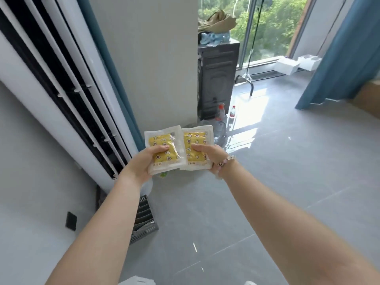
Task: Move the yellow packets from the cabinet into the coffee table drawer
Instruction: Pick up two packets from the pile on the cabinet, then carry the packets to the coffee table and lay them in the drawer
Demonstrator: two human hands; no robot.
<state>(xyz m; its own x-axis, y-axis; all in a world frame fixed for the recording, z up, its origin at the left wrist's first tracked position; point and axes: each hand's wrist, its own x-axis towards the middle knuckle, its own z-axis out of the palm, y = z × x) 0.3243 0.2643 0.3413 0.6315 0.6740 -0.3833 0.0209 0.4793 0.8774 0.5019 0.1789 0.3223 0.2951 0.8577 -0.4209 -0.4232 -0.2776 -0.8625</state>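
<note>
Packets are up, one per grip: left hand (147, 162) clamps the left packet (160, 141), right hand (208, 154) the right packet (196, 138), side by side, edges meeting, over the floor (267, 182) (drawer nowhere in view).

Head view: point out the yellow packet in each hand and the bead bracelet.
left-hand packet (171, 156), head view, on its yellow patterned lower part.
right-hand packet (195, 138), head view, on its yellow upper part.
bead bracelet (224, 161), head view, on its middle beads.
</note>
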